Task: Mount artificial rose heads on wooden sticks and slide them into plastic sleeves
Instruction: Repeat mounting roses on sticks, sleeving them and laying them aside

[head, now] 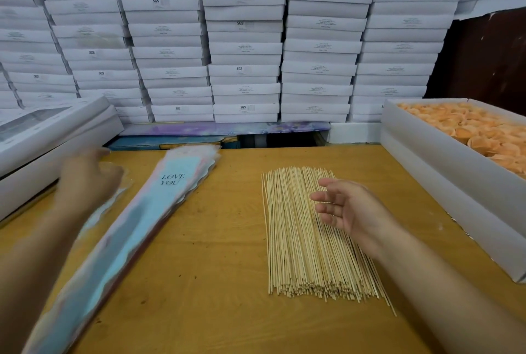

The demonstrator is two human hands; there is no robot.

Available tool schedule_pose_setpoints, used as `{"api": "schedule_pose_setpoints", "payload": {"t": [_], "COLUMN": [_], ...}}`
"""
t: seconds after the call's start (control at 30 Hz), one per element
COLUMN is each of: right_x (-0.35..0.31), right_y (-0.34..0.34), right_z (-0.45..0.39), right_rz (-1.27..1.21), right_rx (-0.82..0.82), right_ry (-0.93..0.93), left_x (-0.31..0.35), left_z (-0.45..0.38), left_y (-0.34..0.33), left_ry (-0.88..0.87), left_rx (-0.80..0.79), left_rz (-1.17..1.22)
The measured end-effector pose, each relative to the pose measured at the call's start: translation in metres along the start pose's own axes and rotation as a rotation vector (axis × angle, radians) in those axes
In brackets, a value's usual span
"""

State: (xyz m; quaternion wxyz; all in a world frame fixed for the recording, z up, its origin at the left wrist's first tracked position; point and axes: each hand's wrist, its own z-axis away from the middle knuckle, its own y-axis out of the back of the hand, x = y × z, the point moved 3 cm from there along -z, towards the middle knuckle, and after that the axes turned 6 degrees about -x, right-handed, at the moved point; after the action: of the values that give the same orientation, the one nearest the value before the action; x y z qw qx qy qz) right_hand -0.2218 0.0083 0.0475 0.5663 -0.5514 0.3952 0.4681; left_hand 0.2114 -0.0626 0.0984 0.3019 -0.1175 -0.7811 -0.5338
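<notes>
A flat pile of thin wooden sticks (pixel 301 234) lies in the middle of the wooden table (pixel 216 282). My right hand (pixel 347 208) hovers over the pile's right side, palm turned left, fingers relaxed and holding nothing. A stack of pale blue and pink plastic sleeves (pixel 136 228), the top one printed "LOVE YOU", runs diagonally on the left. My left hand (pixel 85 180) is blurred above the sleeves' left edge, fingers loosely bent; whether it holds a sleeve is unclear. Orange rose heads (pixel 466 129) fill a white box (pixel 444 180) at the right.
White boxes (pixel 51 131) are stacked at the left table edge. A wall of stacked white cartons (pixel 244 40) stands behind the table. A gap with purple and blue packaging (pixel 222 129) lies between table and wall.
</notes>
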Motion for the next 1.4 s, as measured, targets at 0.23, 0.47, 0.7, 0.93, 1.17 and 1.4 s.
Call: {"api": "schedule_pose_setpoints", "payload": {"t": [0.23,0.47,0.7,0.93,1.17,1.4], "right_x": [0.0,0.002,0.005,-0.009,-0.091,-0.133], "right_y": [0.004,0.007,0.012,0.024,0.087,0.146], "right_z": [-0.001,-0.002,-0.005,-0.016,-0.034,-0.028], "right_rz": [0.029,0.108,0.253,1.044,1.586,1.571], "right_rx": [0.036,0.067,0.137,0.238,0.539,0.762], "right_ry": [0.005,0.006,0.021,0.156,0.162,-0.229], "left_x": [0.078,0.112,0.111,0.112,0.112,0.112], "left_z": [0.073,0.137,0.155,0.156,0.156,0.157], "left_y": [-0.078,-0.147,-0.164,-0.165,-0.164,-0.164], "left_ry": [-0.237,-0.399,-0.484,-0.541,-0.551,-0.549], "left_rx": [-0.113,-0.34,-0.413,-0.39,-0.387,-0.386], "left_rz": [0.095,0.054,-0.104,-0.174,-0.175,-0.161]}}
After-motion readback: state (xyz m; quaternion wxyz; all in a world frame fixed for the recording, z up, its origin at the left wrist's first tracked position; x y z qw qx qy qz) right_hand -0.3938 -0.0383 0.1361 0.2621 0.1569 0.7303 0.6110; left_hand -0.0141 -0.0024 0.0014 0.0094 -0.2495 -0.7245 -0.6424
